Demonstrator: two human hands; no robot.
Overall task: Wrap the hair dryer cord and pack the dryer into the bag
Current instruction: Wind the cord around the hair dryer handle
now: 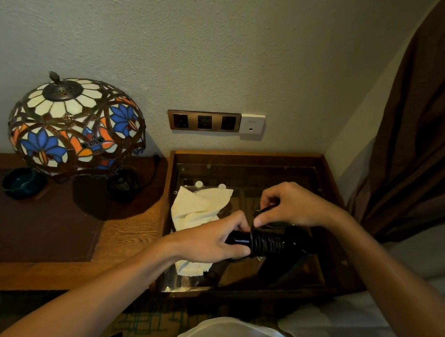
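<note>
Cord (264, 242) lay coiled tightly round the dryer (292, 243) handle, held above the glass-topped desk (324, 185). Left hand (218, 240) gripped the handle end; right hand (288, 205) pinched the loose cord tail. Glossy plastic probably slips; springy cord likely unwinds unless pinned. The cream bag (198, 206) lay just behind.

Dim, warm room light with heavy wide-angle bend.

You see soft light falling on the far wall (203, 47) while the near floor sinks into darkness. The lamp (75, 126) casts a broad shadow on the tabletop (129, 230) at left. The glass top (271, 174) shows faint reflections. Straight edges bow toward the frame's borders; your forearms look stretched.
</note>
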